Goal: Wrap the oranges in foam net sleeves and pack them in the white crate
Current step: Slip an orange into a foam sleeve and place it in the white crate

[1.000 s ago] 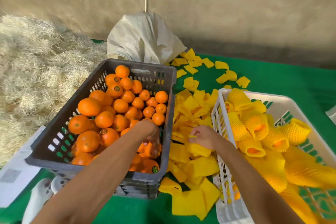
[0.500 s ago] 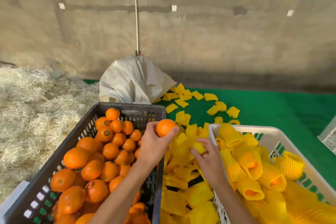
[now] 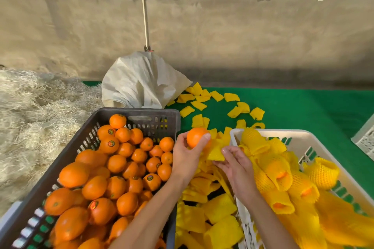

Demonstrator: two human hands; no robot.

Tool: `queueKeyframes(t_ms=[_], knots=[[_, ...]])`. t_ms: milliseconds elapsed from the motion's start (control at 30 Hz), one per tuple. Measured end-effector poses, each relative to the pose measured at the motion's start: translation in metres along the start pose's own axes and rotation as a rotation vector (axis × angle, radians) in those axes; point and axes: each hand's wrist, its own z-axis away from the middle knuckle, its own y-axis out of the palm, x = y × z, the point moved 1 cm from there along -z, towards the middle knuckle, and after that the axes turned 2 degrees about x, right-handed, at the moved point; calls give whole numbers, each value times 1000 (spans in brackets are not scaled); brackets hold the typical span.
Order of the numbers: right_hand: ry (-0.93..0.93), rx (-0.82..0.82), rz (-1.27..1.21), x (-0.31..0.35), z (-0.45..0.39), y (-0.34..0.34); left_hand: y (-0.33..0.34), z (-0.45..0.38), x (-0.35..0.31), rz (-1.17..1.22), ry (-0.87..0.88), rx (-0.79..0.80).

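My left hand (image 3: 187, 159) grips an orange (image 3: 197, 137) between the crates; my right hand (image 3: 235, 164) pinches a yellow foam sleeve (image 3: 215, 152) beside it. Next, I'd judge: open the sleeve, push the orange in.

left hand (image 3: 187, 157): raised, fingers curled round an orange (image 3: 197, 137)
right hand (image 3: 234, 164): pinching a sleeve (image 3: 215, 152) just beside it
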Motion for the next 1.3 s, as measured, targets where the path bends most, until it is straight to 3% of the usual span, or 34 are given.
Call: queueKeyframes(t_ms=[200,467,633,733,1100,1233,1300], knots=[[134,40,-240,4,1,2,1,4,-3,52,44,-27],[155,65,-275,4,2,2,-1,3,-1,67,34,-32],[107,-104,63,-6,6,-1,0,5,2,-28,88,-45],[75,-118,141,-5,8,0,3,8,5,-178,152,-37],[251,40,29,-4,4,-3,3,8,7,-250,161,-37],[273,203,147,-11,9,-1,2,9,6,-211,128,13],[241,192,295,-14,10,0,1,9,6,-211,99,34]])
